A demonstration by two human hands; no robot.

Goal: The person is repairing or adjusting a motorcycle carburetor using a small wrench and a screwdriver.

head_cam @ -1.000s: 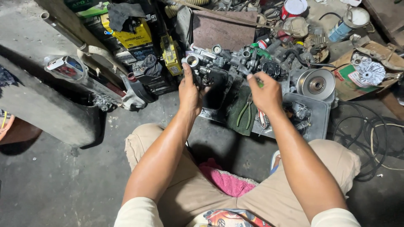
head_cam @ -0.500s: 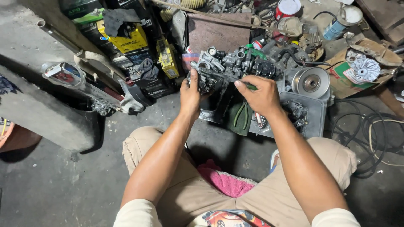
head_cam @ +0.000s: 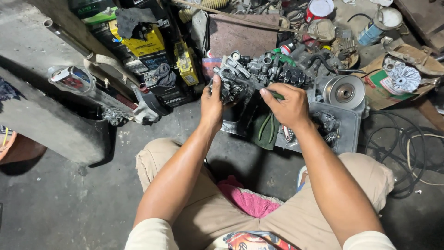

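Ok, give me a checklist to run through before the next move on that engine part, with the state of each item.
1. Left hand on the metal engine assembly: ok, fingers on its left end.
2. Right hand on the assembly: ok, gripping its near side.
3. Assembly above the metal tray: ok.
4. Green-handled pliers within reach: ok, below the right hand.
5. Pulley apart from both hands: ok.
6. Loose small parts inside the assembly: cannot tell.

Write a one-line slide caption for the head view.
Seated person's left hand and right hand grip a grimy carburetor assembly above a metal tray holding green-handled pliers.
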